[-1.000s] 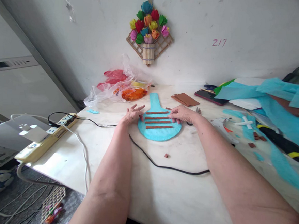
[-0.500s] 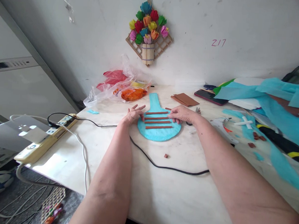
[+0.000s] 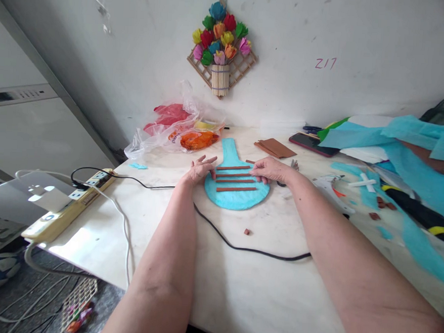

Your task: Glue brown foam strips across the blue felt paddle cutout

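I have a blue shape [image 3: 236, 200] flat on the white table [image 3: 266, 301] right in front of me, so I call it the middle of my clock, with twelve at the wall [image 3: 293, 19]. Its round part is near me, and its neck points to just before twelve. Four brown strips [image 3: 236, 190] lie across it, one over the other, with gaps between. My left hand [image 3: 201, 170] is on its ten o'clock side. Some of those fingers are spread apart, and the tips in front are by the left end of the second strip [image 3: 232, 175] from the top. I can't tell if they pinch it. My right hand [image 3: 264, 169] is on the two o'clock side. Its fingers are bunched together at that strip's right end, but I can't see if they squeeze it. A bit of brown [image 3: 249, 162] shows just past them. A brown sheet [image 3: 278, 148] is between one and two, and a phone [image 3: 313, 144] is at two. Blue cloth [image 3: 410, 134] is heaped farther off, between two and three. A small brown scrap [image 3: 247, 231] sits between five and six, and a black wire [image 3: 235, 247] curves below that. A plug bar [image 3: 69, 206] is near nine. Bags [image 3: 171, 125] are at ten.
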A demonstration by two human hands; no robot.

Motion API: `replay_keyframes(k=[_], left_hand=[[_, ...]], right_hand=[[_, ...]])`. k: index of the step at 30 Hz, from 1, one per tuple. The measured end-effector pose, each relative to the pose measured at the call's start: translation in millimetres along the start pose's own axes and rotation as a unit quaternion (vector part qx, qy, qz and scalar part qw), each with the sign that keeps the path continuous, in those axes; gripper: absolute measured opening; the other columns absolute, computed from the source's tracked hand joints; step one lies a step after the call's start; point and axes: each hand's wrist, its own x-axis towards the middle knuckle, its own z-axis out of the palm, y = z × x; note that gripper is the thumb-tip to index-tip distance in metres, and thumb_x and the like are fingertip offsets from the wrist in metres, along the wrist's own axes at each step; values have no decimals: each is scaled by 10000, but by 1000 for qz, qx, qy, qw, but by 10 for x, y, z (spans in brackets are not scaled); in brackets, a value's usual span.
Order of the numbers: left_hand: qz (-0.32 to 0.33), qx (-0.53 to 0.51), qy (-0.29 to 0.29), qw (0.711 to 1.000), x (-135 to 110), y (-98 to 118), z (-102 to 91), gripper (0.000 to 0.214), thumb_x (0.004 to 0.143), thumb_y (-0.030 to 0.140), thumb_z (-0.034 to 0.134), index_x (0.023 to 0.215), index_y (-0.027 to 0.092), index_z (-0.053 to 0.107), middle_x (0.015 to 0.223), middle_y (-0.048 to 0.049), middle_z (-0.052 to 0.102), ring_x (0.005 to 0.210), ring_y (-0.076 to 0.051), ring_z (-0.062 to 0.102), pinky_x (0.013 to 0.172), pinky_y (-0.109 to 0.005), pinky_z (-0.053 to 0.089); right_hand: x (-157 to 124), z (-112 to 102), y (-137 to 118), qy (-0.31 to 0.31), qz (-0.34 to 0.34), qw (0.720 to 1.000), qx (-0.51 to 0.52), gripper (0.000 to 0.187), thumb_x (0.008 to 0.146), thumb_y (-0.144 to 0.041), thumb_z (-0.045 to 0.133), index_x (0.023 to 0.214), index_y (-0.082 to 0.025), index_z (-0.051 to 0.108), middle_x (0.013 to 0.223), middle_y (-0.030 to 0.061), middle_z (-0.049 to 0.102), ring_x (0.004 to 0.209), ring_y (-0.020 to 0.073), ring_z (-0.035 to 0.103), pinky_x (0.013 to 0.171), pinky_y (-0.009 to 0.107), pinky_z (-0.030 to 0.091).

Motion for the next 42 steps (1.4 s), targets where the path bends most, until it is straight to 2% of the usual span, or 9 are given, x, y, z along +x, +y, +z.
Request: replay_keyframes(k=[4, 17, 36, 42], left_hand=[[-24, -52, 13, 998, -6, 52, -7, 360, 768, 245, 306, 666, 202, 648, 1401, 62, 318, 1335, -273, 103, 1035, -562, 39], [-35, -58, 22, 997, 13, 61, 14, 343, 764, 253, 328, 618, 233, 637, 1374, 100, 352, 1326, -275, 151, 1021, -591, 69], [-27, -81, -7, 996, 28, 14, 20, 316, 716, 326, 344, 666, 227, 639, 1397, 93, 320, 1332, -252, 110, 1053, -517, 32], [0, -52, 20, 998, 59, -84, 73, 298, 716, 295, 354, 671, 233, 642, 1374, 81, 364, 1316, -267, 186, 1047, -514, 140]], right_hand=[[-2, 1, -3, -1, 5, 1000, 7, 187, 765, -206, 553, 591, -144, 521, 495, -18, 536, 367, 52, 444, 391, 184, 349], [54, 9, 66, 8, 26, 999, 34, 79, 787, -165, 549, 733, -152, 493, 485, -40, 546, 347, 48, 448, 373, 167, 346], [106, 0, 146, 11, 9, 999, 43, 56, 813, -162, 478, 774, -175, 440, 488, -42, 557, 347, 75, 475, 363, 186, 353], [94, -5, 120, 11, 20, 999, 40, 66, 803, -168, 498, 776, -173, 439, 489, -41, 561, 344, 72, 478, 368, 182, 349]])
